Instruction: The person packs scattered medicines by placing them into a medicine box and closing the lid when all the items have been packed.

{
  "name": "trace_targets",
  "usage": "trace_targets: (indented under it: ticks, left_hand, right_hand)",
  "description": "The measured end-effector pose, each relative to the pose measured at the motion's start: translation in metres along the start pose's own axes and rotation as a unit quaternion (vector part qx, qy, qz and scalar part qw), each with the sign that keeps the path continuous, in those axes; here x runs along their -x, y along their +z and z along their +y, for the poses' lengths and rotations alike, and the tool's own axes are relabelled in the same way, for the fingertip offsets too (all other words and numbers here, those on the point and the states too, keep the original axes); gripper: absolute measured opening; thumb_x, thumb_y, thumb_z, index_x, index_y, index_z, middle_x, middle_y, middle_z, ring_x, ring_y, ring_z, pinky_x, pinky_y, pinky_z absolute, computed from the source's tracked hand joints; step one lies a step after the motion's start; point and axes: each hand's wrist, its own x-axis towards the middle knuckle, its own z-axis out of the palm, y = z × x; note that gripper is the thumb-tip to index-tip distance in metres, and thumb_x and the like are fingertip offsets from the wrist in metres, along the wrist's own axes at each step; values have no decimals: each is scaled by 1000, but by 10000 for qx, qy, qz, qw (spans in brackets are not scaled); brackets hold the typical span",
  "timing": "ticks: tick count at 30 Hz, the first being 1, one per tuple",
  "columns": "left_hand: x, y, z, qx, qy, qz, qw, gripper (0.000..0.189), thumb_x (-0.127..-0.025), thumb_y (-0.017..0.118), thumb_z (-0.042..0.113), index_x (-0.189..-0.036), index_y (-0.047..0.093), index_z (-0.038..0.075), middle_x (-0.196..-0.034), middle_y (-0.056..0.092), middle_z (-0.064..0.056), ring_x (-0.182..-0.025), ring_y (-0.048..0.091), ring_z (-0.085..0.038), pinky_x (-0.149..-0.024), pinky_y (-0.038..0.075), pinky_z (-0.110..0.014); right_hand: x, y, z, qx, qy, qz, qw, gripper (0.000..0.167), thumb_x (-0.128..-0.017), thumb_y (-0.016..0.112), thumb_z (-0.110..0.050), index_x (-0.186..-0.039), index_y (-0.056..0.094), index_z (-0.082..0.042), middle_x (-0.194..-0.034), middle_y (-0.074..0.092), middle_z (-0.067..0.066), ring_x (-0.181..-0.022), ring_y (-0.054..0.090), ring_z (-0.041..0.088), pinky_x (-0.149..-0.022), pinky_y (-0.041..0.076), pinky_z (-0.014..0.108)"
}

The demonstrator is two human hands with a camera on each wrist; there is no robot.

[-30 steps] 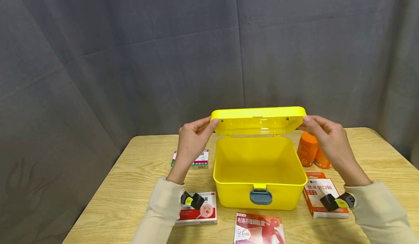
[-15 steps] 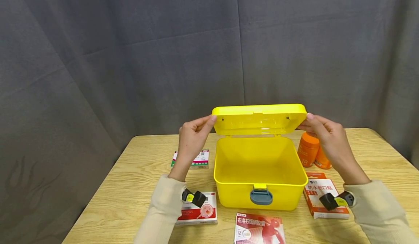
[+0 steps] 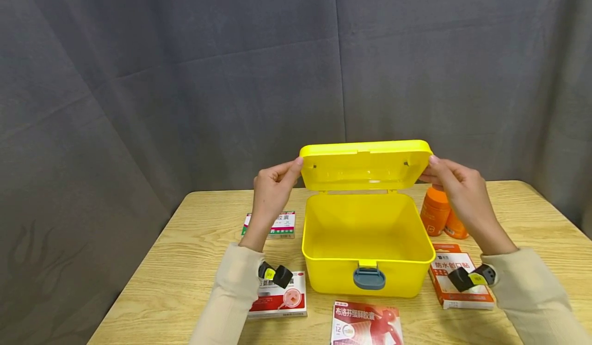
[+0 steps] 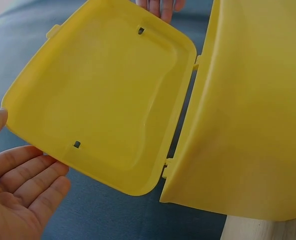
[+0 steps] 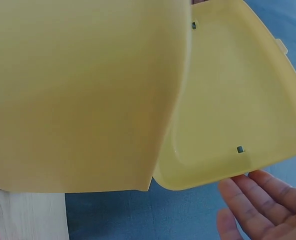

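A yellow plastic box [image 3: 324, 274] stands on the wooden table, its inside bare in the head view. Its hinged lid [image 3: 365, 148] is raised and tilts back behind the opening. At the lid's left corner my left hand [image 3: 272, 196] pinches the edge, thumb in front. My right hand [image 3: 464, 196] holds the opposite corner the same way. In the left wrist view, the fingers [image 4: 30, 180] lie along the lid's outer side. The right wrist view has the fingers [image 5: 257, 197] at the lid's edge, partly behind it. A grey latch [image 3: 369, 278] hangs on the box's front.
Medicine boxes lie around: a red-and-white one [image 3: 282, 301] at left, a pink-red one [image 3: 365, 324] in front, a green-and-white one [image 3: 282, 227] farther back. To the right are an orange-and-white bandage box [image 3: 455, 278] and orange bottles [image 3: 435, 214]. A grey curtain [image 3: 277, 77] hangs behind.
The lid has swung a little farther up and back, and both hands have risen slightly with it. The box and the things around it have stayed in place.
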Motion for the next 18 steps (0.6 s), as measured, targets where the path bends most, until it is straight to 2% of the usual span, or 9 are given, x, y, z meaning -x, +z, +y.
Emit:
trace_targets:
  ticks: [2, 5, 10, 13, 15, 18]
  left_hand:
    - [-1, 0, 0, 41, -42, 44, 10000, 45, -93, 61, 47, -113, 74, 9, -100, 73, -3, -93, 69, -19, -79, 56, -30]
    - [-2, 1, 0, 31, -99, 102, 9999, 45, -93, 61, 48, -112, 74, 9, -100, 73, -3, -91, 69, -15, -78, 56, -30]
    - [-5, 2, 0, 67, -126, 106, 9998, 45, -93, 61, 48, -110, 75, 9, -96, 73, -4, -89, 69, -12, -78, 56, -28]
    - [-6, 2, 0, 93, -148, 87, 9998, 45, -92, 61, 49, -109, 76, 9, -94, 74, -4, -89, 69, -13, -79, 56, -28]
    - [-7, 2, 0, 124, -175, 79, 9997, 46, -92, 61, 50, -109, 75, 9, -95, 73, -4, -91, 69, -15, -80, 55, -28]
    - [-7, 2, -1, 187, -230, 80, 9995, 47, -92, 61, 50, -109, 75, 9, -98, 73, -2, -94, 69, -20, -80, 55, -28]
  right_hand:
    - [-1, 0, -1, 34, 49, -18, 10000, 53, -104, 39, -43, -134, 57, -3, -122, 63, 19, -100, 60, 8, -79, 46, 13]
    - [-2, 1, -2, 46, 95, -46, 9999, 54, -103, 39, -44, -135, 56, -3, -122, 63, 19, -101, 60, 9, -80, 47, 15]
    - [-5, 0, -3, 93, 154, -86, 9998, 55, -103, 38, -45, -135, 56, -4, -122, 63, 18, -104, 62, 17, -90, 51, 37]
    - [-6, -1, -3, 95, 189, -124, 9997, 56, -103, 38, -46, -135, 56, -3, -122, 63, 19, -103, 63, 16, -92, 50, 46]
    - [-7, -2, -3, 91, 202, -161, 9996, 57, -103, 38, -46, -135, 56, -2, -122, 63, 19, -101, 63, 12, -92, 50, 45]
    - [-8, -3, -2, 59, 221, -222, 9995, 58, -103, 38, -46, -134, 56, -1, -122, 63, 20, -98, 62, 6, -89, 51, 33]
